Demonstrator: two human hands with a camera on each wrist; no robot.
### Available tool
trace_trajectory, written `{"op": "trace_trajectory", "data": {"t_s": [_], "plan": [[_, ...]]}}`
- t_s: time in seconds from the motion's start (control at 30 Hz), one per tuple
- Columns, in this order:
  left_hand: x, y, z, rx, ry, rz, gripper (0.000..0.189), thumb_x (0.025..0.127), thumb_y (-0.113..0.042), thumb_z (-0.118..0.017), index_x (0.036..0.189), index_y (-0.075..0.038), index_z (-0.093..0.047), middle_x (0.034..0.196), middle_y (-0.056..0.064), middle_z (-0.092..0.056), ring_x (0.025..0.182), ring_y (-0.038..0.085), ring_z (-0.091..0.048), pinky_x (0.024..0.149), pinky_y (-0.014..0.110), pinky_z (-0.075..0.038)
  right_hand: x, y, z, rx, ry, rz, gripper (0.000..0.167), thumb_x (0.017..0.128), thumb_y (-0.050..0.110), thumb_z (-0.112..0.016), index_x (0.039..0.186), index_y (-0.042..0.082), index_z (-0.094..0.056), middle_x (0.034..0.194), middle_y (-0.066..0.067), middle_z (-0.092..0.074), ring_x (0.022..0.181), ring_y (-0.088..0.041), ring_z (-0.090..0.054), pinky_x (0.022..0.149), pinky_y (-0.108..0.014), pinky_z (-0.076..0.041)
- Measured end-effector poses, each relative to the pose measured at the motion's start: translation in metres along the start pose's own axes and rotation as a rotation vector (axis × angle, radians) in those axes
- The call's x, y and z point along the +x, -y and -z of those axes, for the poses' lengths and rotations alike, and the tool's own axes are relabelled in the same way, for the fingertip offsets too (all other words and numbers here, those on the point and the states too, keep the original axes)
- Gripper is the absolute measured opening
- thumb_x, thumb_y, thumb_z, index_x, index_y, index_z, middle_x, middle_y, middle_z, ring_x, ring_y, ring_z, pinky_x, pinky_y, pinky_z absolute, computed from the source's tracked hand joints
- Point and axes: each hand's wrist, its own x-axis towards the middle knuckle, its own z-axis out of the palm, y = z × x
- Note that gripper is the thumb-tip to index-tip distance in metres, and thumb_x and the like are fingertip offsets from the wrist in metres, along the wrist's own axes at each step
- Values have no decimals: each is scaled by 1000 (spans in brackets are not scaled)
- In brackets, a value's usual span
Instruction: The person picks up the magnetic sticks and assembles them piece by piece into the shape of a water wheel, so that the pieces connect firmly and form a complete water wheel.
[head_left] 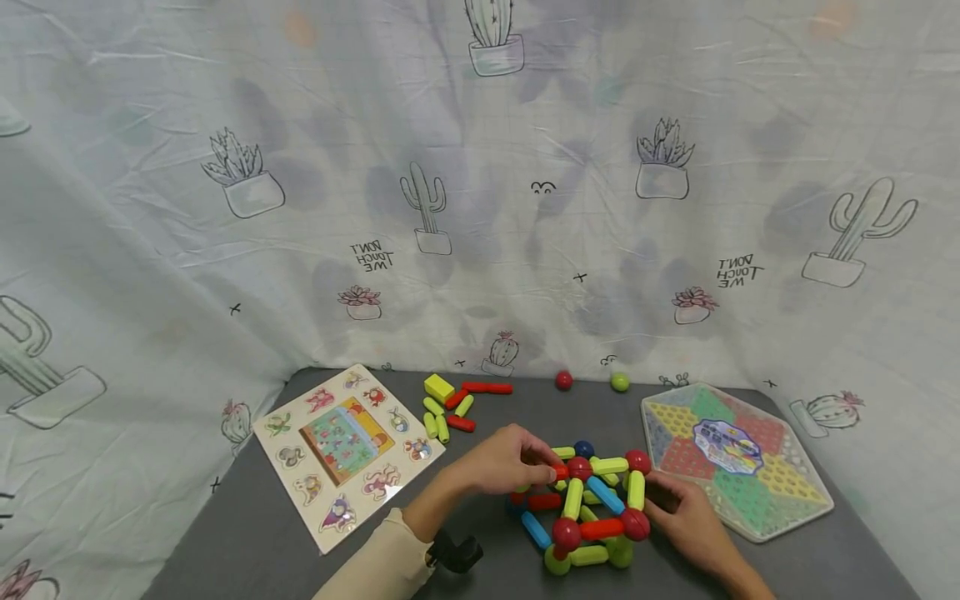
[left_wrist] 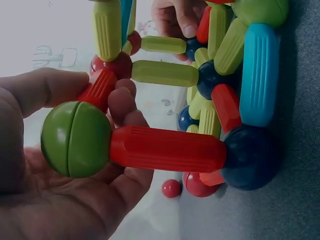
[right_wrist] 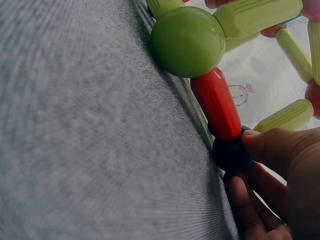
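A frame of coloured rods and balls (head_left: 602,528) stands on the dark table between both hands. At its upper left, my left hand (head_left: 506,460) pinches a red rod (left_wrist: 99,91) with thumb and fingertips. In the left wrist view, that rod runs between a green ball (left_wrist: 76,139) and a red ball (left_wrist: 117,65). Another red rod (left_wrist: 168,148) links the green ball to a dark blue ball (left_wrist: 252,157) low on the frame. Over at the right side, my right hand (head_left: 690,521) holds a dark blue ball (right_wrist: 232,154) near the table between thumb and fingers.
Loose yellow-green rods (head_left: 435,421), red rods (head_left: 487,387) and a yellow block (head_left: 438,387) lie behind. A red ball (head_left: 563,380) and a green ball (head_left: 619,382) rest by the curtain (head_left: 525,292). A picture puzzle board (head_left: 300,500) is left, a hexagonal game board (head_left: 731,508) right.
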Motion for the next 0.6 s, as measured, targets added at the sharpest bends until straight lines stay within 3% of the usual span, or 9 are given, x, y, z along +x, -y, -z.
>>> {"op": "trace_trajectory", "data": {"t_s": [0.13, 0.27, 0.4, 0.5, 0.6], "plan": [[-3, 6, 0, -15, -9, -46, 29, 106, -25, -71, 130, -10, -80, 112, 2, -83, 99, 27, -78, 83, 24, -58, 0, 0, 0, 14, 1, 18, 23, 98, 7, -81, 120, 2, -77, 121, -14, -79, 106, 7, -69, 89, -16, -59], [-15, 19, 9, -60, 8, -115, 42, 107, -33, -69, 142, -10, -72, 132, 7, -78, 115, 12, -74, 101, 25, -56, 0, 0, -2, 31, 5, 38, 22, 99, 6, -80, 120, 2, -77, 121, -16, -79, 107, 8, -69, 90, -15, -58], [-29, 37, 17, -141, 25, -168, 49, 102, -21, -69, 148, -4, -64, 147, 20, -68, 128, 18, -69, 108, 27, -56, -1, -1, -2, 35, 0, 43, 22, 100, 6, -79, 121, 1, -77, 122, -17, -79, 108, 8, -69, 90, -14, -57], [-35, 51, 16, -120, 19, -143, 50, 94, -5, -72, 144, -1, -66, 138, 16, -71, 122, 24, -72, 101, 24, -59, -1, -2, -1, 33, 1, 36, 22, 100, 7, -79, 121, 1, -77, 122, -16, -79, 108, 8, -69, 90, -14, -58], [-36, 61, 7, -40, -5, -97, 41, 92, 2, -75, 132, -7, -73, 122, 3, -76, 107, 14, -74, 91, 20, -60, -1, -2, 0, 26, 2, 27, 23, 100, 8, -79, 122, 2, -77, 123, -15, -79, 108, 8, -69, 90, -15, -58]]}}
